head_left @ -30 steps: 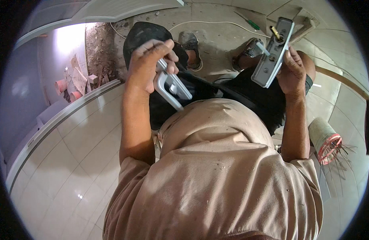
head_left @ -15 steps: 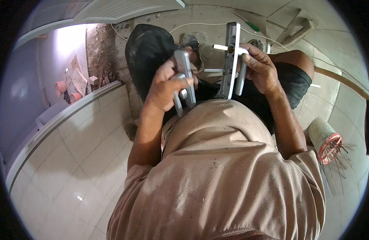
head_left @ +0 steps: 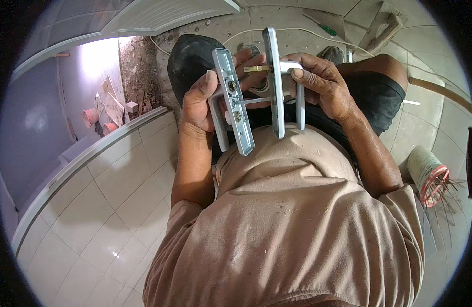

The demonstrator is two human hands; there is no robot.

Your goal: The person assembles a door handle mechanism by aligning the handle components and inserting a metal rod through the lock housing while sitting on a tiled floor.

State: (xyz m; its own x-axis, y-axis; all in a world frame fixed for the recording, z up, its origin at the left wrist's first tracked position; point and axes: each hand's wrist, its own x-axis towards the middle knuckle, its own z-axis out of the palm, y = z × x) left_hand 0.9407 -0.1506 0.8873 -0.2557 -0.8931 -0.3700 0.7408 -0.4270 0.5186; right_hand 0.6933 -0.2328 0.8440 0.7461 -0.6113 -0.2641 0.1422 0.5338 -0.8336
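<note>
At upper centre of frame, left handle plate (head_left: 231, 98) was held along its edge by left grip (head_left: 198, 104); right handle plate (head_left: 277, 97) by right grip (head_left: 327, 88), at its lever (head_left: 300, 105). The 2 were judged rigid, fairly heavy, slick, best taken by the lever.

White glare burns beyond the upper left edge of the tiled floor (head_left: 100, 230), where soft shadow falls and a small glint shines; fisheye distortion bends lines toward black corners.

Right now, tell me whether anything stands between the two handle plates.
Yes: a brass-coloured bar and a thin rod occupy the gap between left plate and right plate; fingers of the left hand show there, seemingly behind.
</note>
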